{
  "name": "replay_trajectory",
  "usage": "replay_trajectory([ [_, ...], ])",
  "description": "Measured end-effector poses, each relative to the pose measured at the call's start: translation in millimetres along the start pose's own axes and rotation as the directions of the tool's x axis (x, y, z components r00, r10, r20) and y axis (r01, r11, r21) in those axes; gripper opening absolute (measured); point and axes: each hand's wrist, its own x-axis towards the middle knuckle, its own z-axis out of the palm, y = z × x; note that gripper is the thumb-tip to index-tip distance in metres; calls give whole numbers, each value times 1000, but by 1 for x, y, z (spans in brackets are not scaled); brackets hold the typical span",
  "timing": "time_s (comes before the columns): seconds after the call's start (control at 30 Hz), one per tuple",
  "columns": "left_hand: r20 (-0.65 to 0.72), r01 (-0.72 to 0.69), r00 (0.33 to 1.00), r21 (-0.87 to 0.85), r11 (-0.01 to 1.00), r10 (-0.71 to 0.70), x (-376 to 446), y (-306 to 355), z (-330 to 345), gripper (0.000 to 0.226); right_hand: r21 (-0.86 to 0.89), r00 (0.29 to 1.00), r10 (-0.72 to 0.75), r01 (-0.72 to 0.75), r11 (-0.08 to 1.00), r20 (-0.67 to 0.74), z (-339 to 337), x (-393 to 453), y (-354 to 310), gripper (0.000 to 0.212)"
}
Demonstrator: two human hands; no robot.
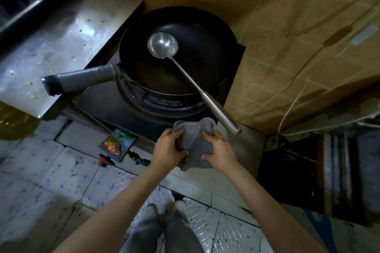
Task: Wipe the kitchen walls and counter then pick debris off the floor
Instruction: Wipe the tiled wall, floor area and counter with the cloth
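Nearest me: grey trouser legs over the speckled floor tiles (61,170). Both arms reach forward. My left hand (167,149) grips the left edge of a grey cloth (195,146), fingers curled into the fabric; my right hand (220,150) pinches its right side. Cloth hangs bunched between the two hands, held in front of the stove (115,102). Beyond it, a black wok (195,72) sits on the burner, a steel ladle (162,45) resting inside, handle pointing toward me. Left: steel counter (61,37), flecked with green scraps. Behind: tan tiled wall (298,37).
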Motion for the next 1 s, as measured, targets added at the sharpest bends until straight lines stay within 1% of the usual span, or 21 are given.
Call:
replay_trajectory([
  [0.13, 26, 37, 999, 36, 999, -37, 0, -6, -2, 72, -114, 999, 39, -35, 993, 34, 3, 2, -3, 82],
  [0.2, 36, 35, 999, 39, 999, -36, 0, -8, -3, 70, -262, 998, 50, -56, 963, -29, -1, -2, -9, 79],
  [0.27, 48, 28, 998, 43, 999, -30, 2, -9, -4, 67, -403, 995, 3, -44, 914, -101, -5, -5, -15, 77],
  [0.3, 52, 27, 998, 45, 999, -29, 3, -9, -5, 66, -443, 994, -20, -29, 896, -106, -5, -5, -16, 76],
  [0.33, 53, 27, 998, 48, 998, -29, 3, -10, -7, 66, -463, 996, -31, -9, 886, -79, -4, -4, -15, 75],
  [0.43, 63, 31, 997, 53, 998, -34, 5, -15, -10, 68, -499, 994, -59, 99, 861, 96, 0, 3, -9, 72],
  [0.53, 69, 40, 997, 66, 997, -45, 4, -24, -13, 71, -481, 980, -80, 159, 862, 181, 7, 7, -12, 70],
  [0.77, 81, 6, 997, 107, 994, -14, 7, -57, -42, 70, -429, 972, -83, 173, 887, 220, 22, 13, -49, 72],
  [0.87, 94, -21, 996, 123, 992, 10, 12, -76, -60, 72, -407, 976, -56, 139, 903, 209, 32, 18, -72, 74],
  [1.0, 110, -71, 992, 109, 992, 59, 18, -99, -86, 72, -431, 986, -5, 78, 899, 166, 49, 25, -103, 76],
])
